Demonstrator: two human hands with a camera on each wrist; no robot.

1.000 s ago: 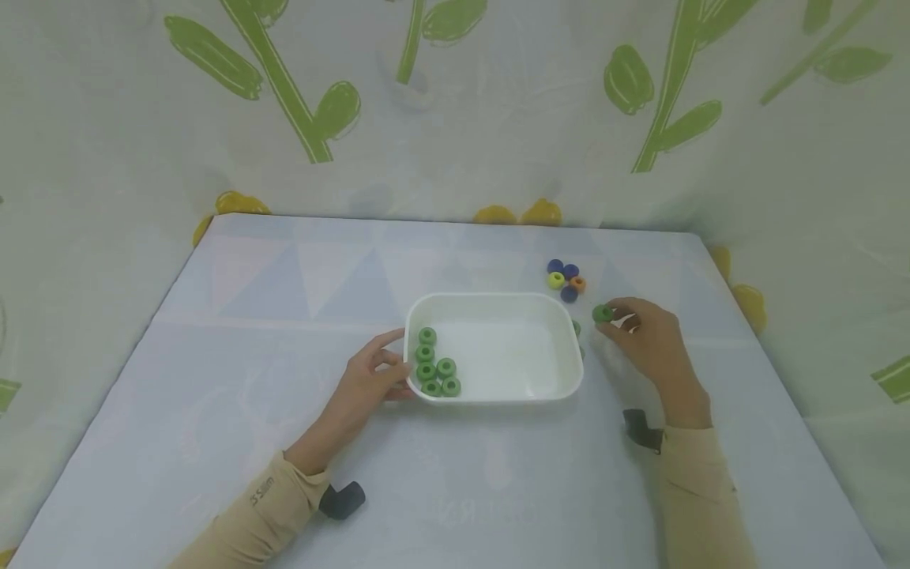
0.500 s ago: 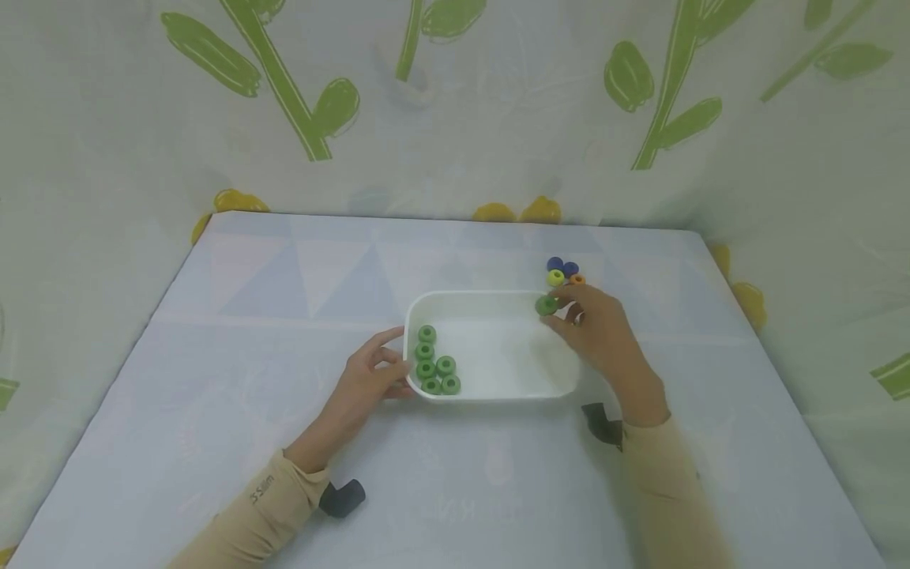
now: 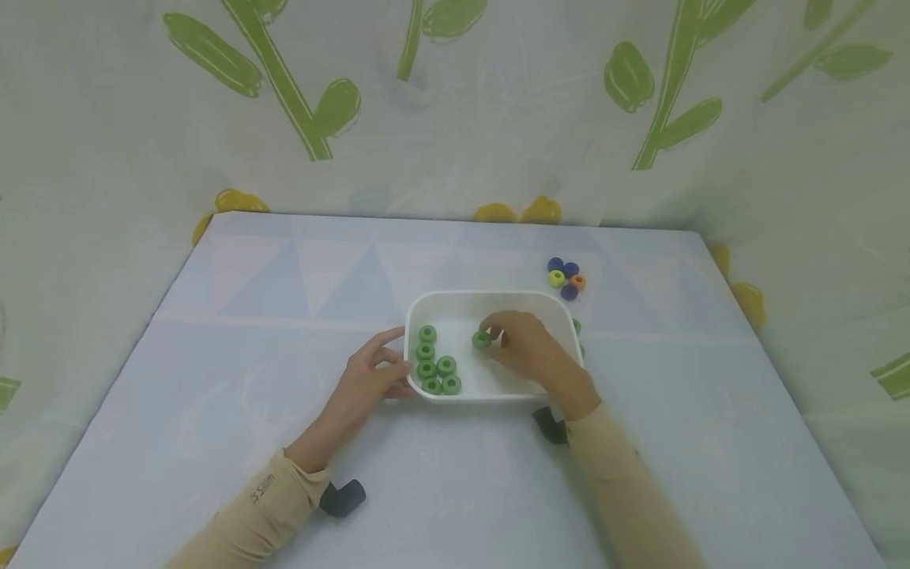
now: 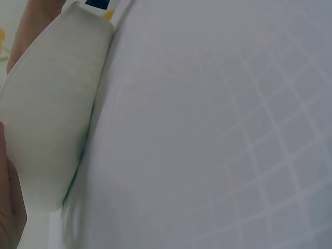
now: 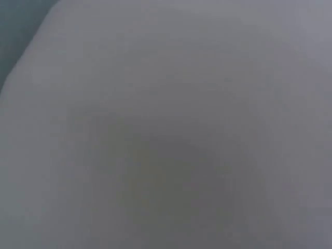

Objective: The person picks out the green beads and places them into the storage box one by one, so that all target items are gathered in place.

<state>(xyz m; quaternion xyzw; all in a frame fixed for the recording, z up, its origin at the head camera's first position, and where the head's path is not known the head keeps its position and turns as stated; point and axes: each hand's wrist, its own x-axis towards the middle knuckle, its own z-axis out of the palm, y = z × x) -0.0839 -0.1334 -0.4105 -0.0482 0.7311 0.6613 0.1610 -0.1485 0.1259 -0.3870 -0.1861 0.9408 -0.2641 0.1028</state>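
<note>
In the head view a white tray (image 3: 512,299) stands mid-table, several green beads (image 3: 426,352) grouped at its left end. My left hand (image 3: 364,375) holds that end, thumb at the rim and fingers along the outside wall. The left wrist view has the tray's outer wall (image 4: 57,109) close up, with part of the hand at the left edge. Over the inside of the tray, my right hand (image 3: 529,348) pinches a green bead (image 3: 481,340) between thumb and fingertips, to the right of the grouped beads. The right wrist view is a pale blur without hand or bead.
Behind the tray's right corner lie dark blue beads (image 3: 569,292), a yellow bead (image 3: 556,278) and an orange bead (image 3: 578,282). More green beads (image 3: 577,325) peek out past the tray's right wall, mostly hidden by it. A patterned curtain (image 3: 455,142) rises behind the table.
My right hand has carried the green bead leftward, from beside the tray's right end, across the rim, to above its middle. The left hand and the tray have stayed put.
</note>
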